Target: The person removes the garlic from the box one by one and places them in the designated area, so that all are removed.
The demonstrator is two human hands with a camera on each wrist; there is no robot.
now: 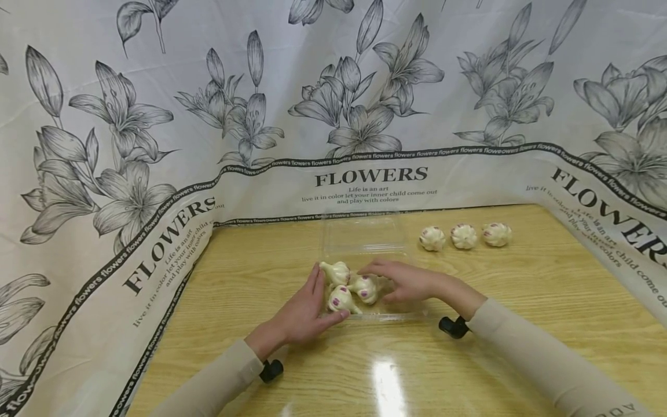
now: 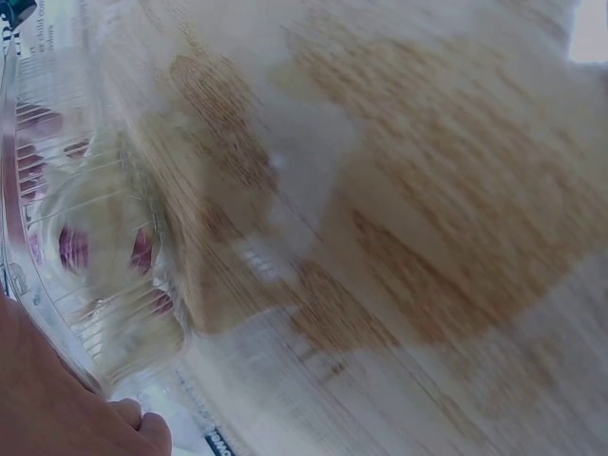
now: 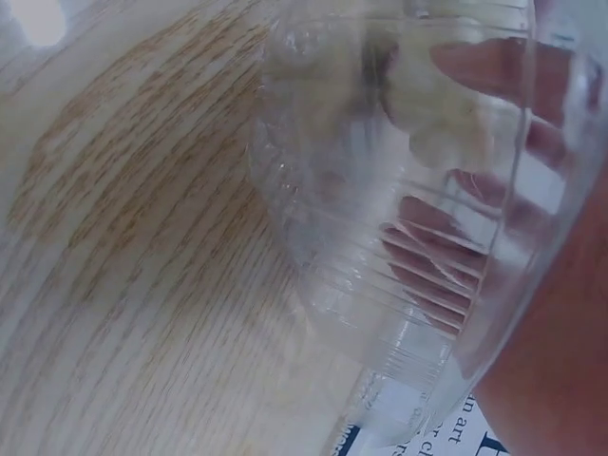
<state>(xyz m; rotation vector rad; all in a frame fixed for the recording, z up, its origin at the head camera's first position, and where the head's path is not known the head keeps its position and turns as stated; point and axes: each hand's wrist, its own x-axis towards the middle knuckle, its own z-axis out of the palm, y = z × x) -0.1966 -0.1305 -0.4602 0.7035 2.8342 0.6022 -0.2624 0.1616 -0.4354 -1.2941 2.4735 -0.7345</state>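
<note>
An open clear plastic box [image 1: 401, 316] stands on the table, with three garlic bulbs inside, bunched at its left: a back garlic bulb [image 1: 337, 273], a front one [image 1: 341, 298] and a right one [image 1: 366, 288]. My left hand [image 1: 302, 310] lies along the box's left side, fingers extended and thumb across the front rim beside the front bulb. Reaching in from the right, my right hand [image 1: 403, 281] has its fingers spread by the right bulb, index finger over it. Through the clear wall in the right wrist view, those fingers [image 3: 432, 266] show beside a pale bulb.
The box's clear lid [image 1: 365, 234] lies folded back behind it. Three more garlic bulbs [image 1: 464, 236] sit in a row at the back right of the wooden table [image 1: 250, 260]. A flower-printed cloth [image 1: 271, 191] hangs around the back and sides.
</note>
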